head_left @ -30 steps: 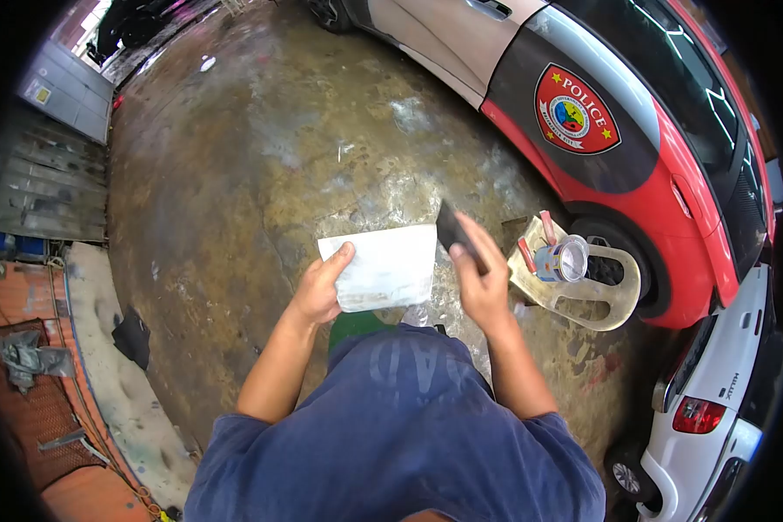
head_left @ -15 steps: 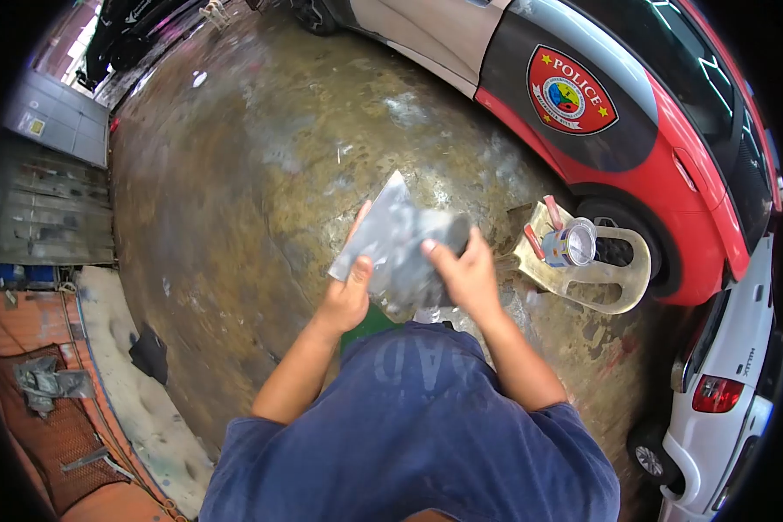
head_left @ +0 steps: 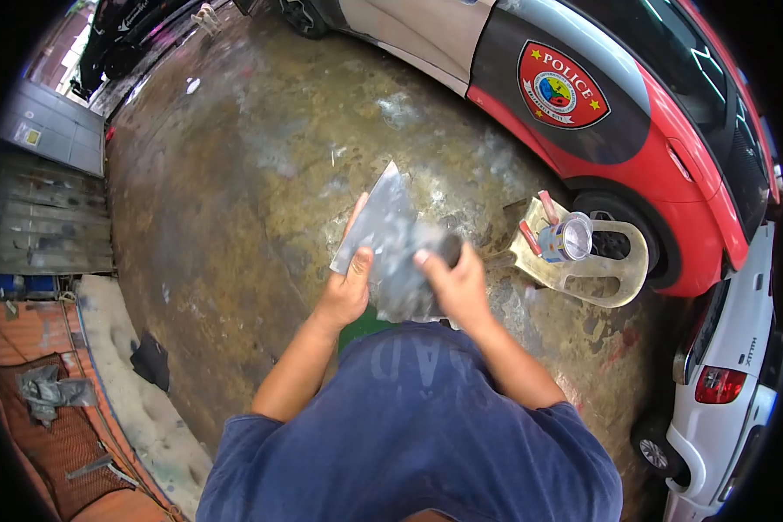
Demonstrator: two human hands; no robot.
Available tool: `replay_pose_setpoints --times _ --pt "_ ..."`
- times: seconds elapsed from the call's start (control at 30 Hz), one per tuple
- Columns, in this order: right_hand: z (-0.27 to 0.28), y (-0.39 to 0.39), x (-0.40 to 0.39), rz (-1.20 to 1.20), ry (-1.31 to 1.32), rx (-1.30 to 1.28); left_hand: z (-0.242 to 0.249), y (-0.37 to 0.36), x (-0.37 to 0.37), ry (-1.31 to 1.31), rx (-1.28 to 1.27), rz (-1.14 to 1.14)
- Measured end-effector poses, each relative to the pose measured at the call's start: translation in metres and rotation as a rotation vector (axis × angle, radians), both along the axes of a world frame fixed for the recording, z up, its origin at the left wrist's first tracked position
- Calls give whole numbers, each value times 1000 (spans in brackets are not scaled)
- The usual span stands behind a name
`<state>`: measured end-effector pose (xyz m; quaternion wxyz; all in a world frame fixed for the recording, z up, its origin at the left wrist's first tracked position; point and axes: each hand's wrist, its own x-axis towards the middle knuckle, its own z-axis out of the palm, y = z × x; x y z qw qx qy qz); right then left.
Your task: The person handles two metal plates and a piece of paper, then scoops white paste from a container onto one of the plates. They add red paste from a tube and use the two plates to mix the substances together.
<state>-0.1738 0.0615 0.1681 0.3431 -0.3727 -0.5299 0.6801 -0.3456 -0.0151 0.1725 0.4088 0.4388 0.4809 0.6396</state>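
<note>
My left hand (head_left: 343, 294) is closed on a thin grey sheet (head_left: 371, 224), its thumb lying on the front face and fingers behind the left edge. One corner of the sheet points up and away from me. My right hand (head_left: 463, 289) pinches a mottled grey sheet (head_left: 400, 283) with pale smears, blurred by motion. Its upper right edge curls dark between thumb and fingers. The two grey surfaces overlap in front of my chest, and I cannot tell whether they are one piece.
To the right, a pale plastic stool (head_left: 606, 296) holds a can (head_left: 565, 239) and red-handled tools (head_left: 531, 237). Behind it stands a red, black and white police car (head_left: 574, 139); a white pickup (head_left: 726, 348) is lower right. Orange sheeting (head_left: 26, 326) lies left on the stained concrete floor (head_left: 226, 217).
My right hand has shifted slightly left and down with the mottled sheet, bringing it closer to my left hand. The left hand keeps its hold, and the view has moved slightly.
</note>
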Motion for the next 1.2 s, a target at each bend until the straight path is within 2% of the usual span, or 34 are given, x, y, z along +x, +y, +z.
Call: replay_pose_setpoints --times 0.03,0.1,0.17,0.2,0.23,0.33,0.37,0.43,0.53,0.63,0.67,0.77,0.8,0.83,0.9,0.93,0.97,1.03,1.1,1.13,1.2 --pt "-4 -12 -1 56 8 146 -1 1 0 -1 4 6" --pt "-1 -13 3 165 7 123 3 0 2 -30 -5 -4" --pt "18 6 2 40 99 -137 2 0 4 -44 -13 1" --pt "8 5 1 15 103 -119 -1 -1 4 -39 -18 10" --pt "4 -7 1 30 -92 100 -1 1 3 -31 -21 17" --pt "3 -19 4 166 2 75 11 -1 3 -14 21 1" --pt "6 -6 7 123 -207 43 7 -2 4 -30 3 -3" --pt "8 3 1 -15 41 -76 1 -2 3 -56 -20 -9" --pt "-2 -22 0 180 14 228 1 -6 -2 -10 -21 -51" --pt "1 14 -1 28 68 26 2 -9 6 -292 20 -187" --pt "4 15 -3 21 85 -7 4 -8 7 -288 6 -188" --pt "6 -11 0 251 -62 199 8 -11 5 -268 -47 -192" --pt "8 -4 1 226 -81 277 8 -12 6 -264 -62 -195" --pt "6 5 2 182 -89 171 8 -12 7 -261 -73 -197" --pt "4 19 -5 84 74 40 2 -12 5 -269 -87 -212" --pt "0 10 -4 81 -141 257 1 -11 2 -269 -96 -222" --pt "2 -3 -1 163 -243 337 1 -11 -1 -257 -104 -221" --pt "0 1 0 294 -147 237 0 -17 -3 -240 -128 -221" --pt "11 24 -5 78 -25 167 0 -17 0 -243 -152 -228" --pt "13 32 -5 91 62 34 1 -15 0 -242 -157 -230" --pt "7 10 -4 223 -52 162 -8 -14 -6 -216 -134 -227"
